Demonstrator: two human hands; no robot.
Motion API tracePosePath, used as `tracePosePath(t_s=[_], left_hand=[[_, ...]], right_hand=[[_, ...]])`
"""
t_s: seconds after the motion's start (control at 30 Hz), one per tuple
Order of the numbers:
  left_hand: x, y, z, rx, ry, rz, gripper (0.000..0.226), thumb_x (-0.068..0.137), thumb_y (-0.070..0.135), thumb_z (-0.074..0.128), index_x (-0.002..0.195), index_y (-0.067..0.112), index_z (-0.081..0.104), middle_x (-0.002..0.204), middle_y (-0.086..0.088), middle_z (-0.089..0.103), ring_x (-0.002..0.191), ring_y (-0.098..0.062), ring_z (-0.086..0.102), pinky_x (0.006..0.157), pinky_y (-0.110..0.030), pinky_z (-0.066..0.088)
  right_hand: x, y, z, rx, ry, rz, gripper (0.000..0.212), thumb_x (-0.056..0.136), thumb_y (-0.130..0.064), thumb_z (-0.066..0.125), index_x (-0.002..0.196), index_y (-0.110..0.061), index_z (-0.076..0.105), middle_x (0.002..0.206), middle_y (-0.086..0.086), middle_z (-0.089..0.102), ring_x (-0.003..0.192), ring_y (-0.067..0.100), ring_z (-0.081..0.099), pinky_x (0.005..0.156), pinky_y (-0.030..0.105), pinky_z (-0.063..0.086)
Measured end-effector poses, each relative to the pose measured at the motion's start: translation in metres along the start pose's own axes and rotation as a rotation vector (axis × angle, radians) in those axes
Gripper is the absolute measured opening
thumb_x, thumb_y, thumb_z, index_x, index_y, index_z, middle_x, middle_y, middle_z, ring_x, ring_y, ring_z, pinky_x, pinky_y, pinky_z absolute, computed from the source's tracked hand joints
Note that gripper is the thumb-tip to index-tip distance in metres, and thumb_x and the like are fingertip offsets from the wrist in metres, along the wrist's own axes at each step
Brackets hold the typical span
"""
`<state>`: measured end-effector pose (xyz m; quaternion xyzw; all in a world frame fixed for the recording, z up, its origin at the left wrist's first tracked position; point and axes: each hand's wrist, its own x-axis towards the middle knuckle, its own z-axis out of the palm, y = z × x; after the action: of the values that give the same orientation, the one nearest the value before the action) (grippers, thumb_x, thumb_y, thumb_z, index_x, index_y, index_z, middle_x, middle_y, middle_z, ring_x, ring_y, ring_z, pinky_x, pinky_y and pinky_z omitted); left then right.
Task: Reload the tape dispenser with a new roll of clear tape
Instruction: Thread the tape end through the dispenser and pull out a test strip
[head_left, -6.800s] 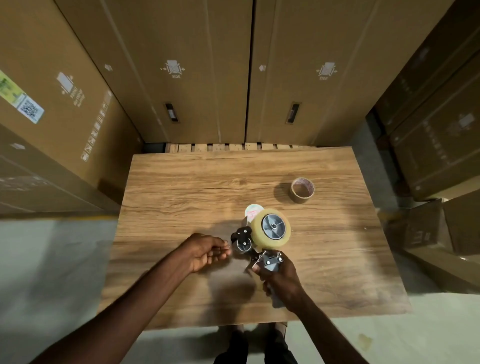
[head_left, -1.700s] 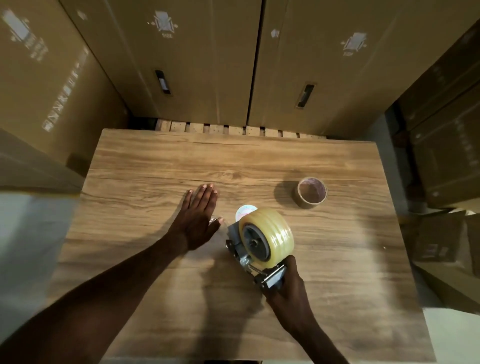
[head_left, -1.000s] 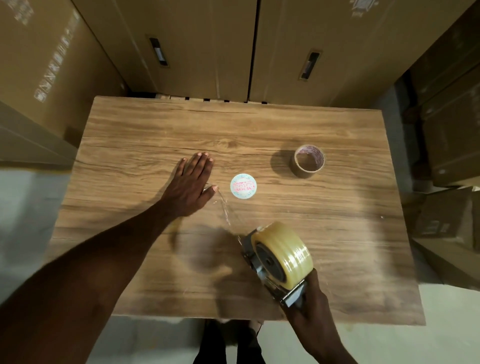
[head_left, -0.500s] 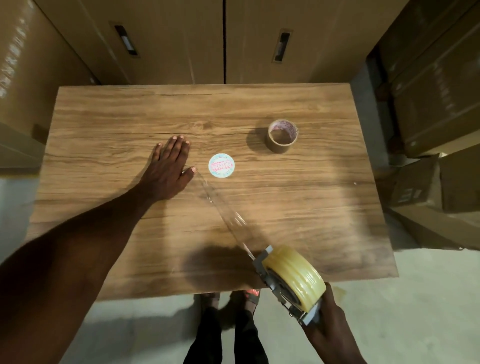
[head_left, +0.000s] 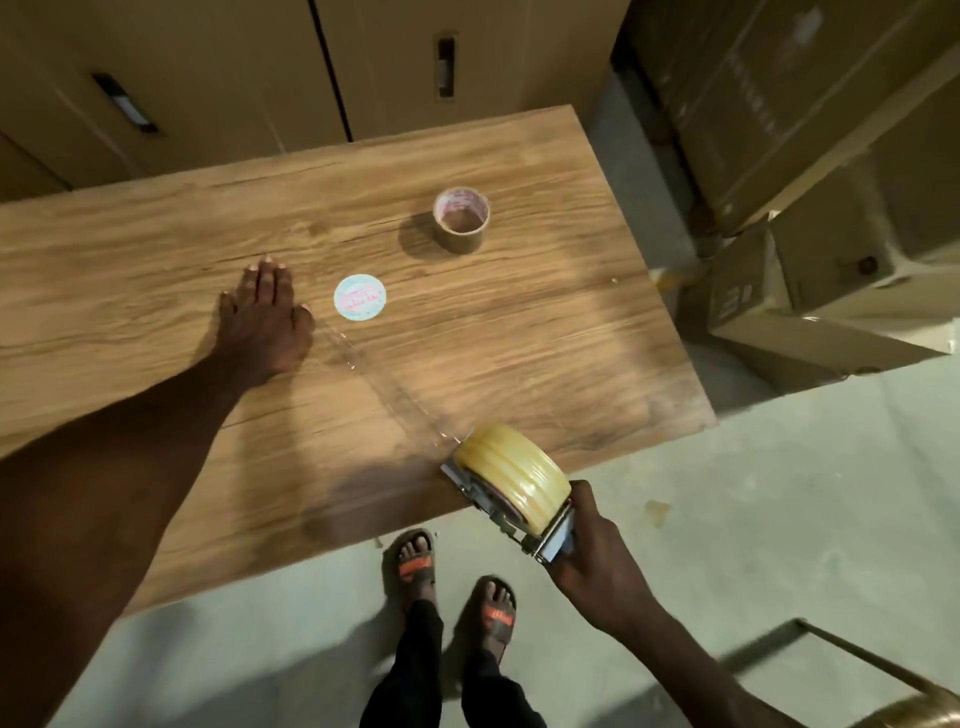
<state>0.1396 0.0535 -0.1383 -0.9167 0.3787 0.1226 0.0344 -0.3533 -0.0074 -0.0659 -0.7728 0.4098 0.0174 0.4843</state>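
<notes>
My right hand (head_left: 589, 564) grips the handle of the metal tape dispenser (head_left: 506, 506) at the table's near edge. A full roll of clear yellowish tape (head_left: 511, 475) sits on the dispenser's hub. A stretched strip of clear tape (head_left: 387, 387) runs from the dispenser across the wood to my left hand (head_left: 262, 319), which lies flat with fingers spread, pressing the strip's end onto the wooden table (head_left: 156, 270). An empty brown cardboard core (head_left: 461, 218) stands upright further back. A round printed label disc (head_left: 359, 296) lies flat beside my left hand.
Tall cardboard cartons (head_left: 234, 67) wall off the table's far side, and more cartons (head_left: 810, 156) are stacked on the floor at the right. My sandalled feet (head_left: 452, 587) stand on the concrete floor by the near edge. A metal frame (head_left: 857, 649) shows at bottom right.
My right hand has pulled the dispenser back from beside the label disc to the table's near edge, drawing out a long strip. My left hand stayed flat on the strip's end.
</notes>
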Motion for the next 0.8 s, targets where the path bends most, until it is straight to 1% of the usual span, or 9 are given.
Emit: tracePosePath(t_s=[0.13,0.2,0.27,0.33,0.4,0.47,0.6,0.7,0.8], left_hand=[[0.0,0.011,0.002,0.019,-0.001,-0.095,0.07,0.097,0.044,0.019,0.158,0.01,0.017,0.168,-0.012,0.014,0.154,-0.035,0.014,0.116,-0.064,0.023],[-0.001,0.018,0.006,0.011,-0.009,-0.143,0.067,0.099,0.041,0.019,0.158,0.009,0.016,0.168,-0.013,0.015,0.154,-0.036,0.015,0.114,-0.065,0.024],[-0.003,0.023,0.01,0.01,0.03,-0.191,0.065,0.1,0.038,0.021,0.158,0.008,0.017,0.167,-0.015,0.016,0.153,-0.038,0.017,0.113,-0.066,0.025],[-0.005,0.027,0.012,-0.014,0.03,-0.234,0.064,0.101,0.037,0.023,0.158,0.008,0.017,0.167,-0.015,0.015,0.152,-0.04,0.017,0.113,-0.066,0.023],[-0.005,0.027,0.013,-0.018,0.027,-0.24,0.064,0.102,0.036,0.024,0.158,0.007,0.016,0.167,-0.016,0.015,0.152,-0.04,0.016,0.113,-0.066,0.024],[-0.006,0.029,0.012,-0.019,0.036,-0.242,0.063,0.103,0.036,0.024,0.158,0.007,0.016,0.167,-0.016,0.015,0.152,-0.041,0.017,0.113,-0.067,0.025],[-0.007,0.029,0.014,-0.017,0.046,-0.24,0.062,0.103,0.035,0.025,0.158,0.007,0.016,0.167,-0.017,0.016,0.151,-0.042,0.018,0.111,-0.067,0.026],[-0.005,0.028,0.013,-0.022,0.04,-0.239,0.064,0.102,0.037,0.023,0.158,0.008,0.015,0.167,-0.016,0.015,0.151,-0.042,0.018,0.111,-0.067,0.025],[-0.002,0.026,0.013,-0.008,0.011,-0.249,0.065,0.101,0.039,0.02,0.159,0.01,0.013,0.168,-0.013,0.013,0.153,-0.04,0.015,0.113,-0.064,0.025]], right_hand=[[-0.002,0.005,0.001,-0.024,0.013,-0.005,0.045,0.082,-0.014,0.069,0.112,-0.03,0.04,0.08,-0.003,0.068,0.067,0.027,0.062,0.059,0.053,0.05],[-0.006,0.008,0.001,-0.009,0.011,-0.004,0.049,0.081,-0.01,0.07,0.112,-0.032,0.039,0.081,-0.002,0.067,0.068,0.028,0.063,0.059,0.055,0.051],[-0.008,0.008,0.002,-0.013,0.024,-0.017,0.052,0.081,-0.008,0.071,0.112,-0.033,0.038,0.081,-0.004,0.067,0.067,0.027,0.062,0.059,0.054,0.052],[-0.01,0.006,0.003,-0.029,0.036,-0.034,0.049,0.084,-0.013,0.072,0.113,-0.031,0.038,0.081,-0.004,0.066,0.067,0.027,0.062,0.058,0.051,0.051],[-0.013,0.009,0.003,-0.063,0.038,-0.057,0.046,0.085,-0.017,0.071,0.114,-0.028,0.038,0.081,-0.002,0.066,0.066,0.028,0.061,0.056,0.052,0.05],[-0.021,0.02,-0.001,-0.078,0.038,-0.033,0.046,0.085,-0.02,0.071,0.114,-0.03,0.038,0.081,-0.003,0.066,0.066,0.027,0.062,0.057,0.052,0.05],[-0.043,0.039,-0.007,-0.053,0.051,-0.023,0.051,0.083,-0.016,0.071,0.115,-0.037,0.037,0.081,-0.005,0.068,0.065,0.019,0.062,0.057,0.051,0.052],[-0.045,0.042,-0.007,-0.065,0.056,-0.023,0.054,0.083,-0.014,0.071,0.114,-0.04,0.035,0.079,-0.007,0.066,0.065,0.018,0.06,0.056,0.047,0.049],[-0.046,0.043,-0.004,-0.048,0.067,-0.019,0.055,0.084,-0.013,0.073,0.114,-0.039,0.035,0.08,-0.008,0.066,0.067,0.018,0.061,0.056,0.044,0.049]])
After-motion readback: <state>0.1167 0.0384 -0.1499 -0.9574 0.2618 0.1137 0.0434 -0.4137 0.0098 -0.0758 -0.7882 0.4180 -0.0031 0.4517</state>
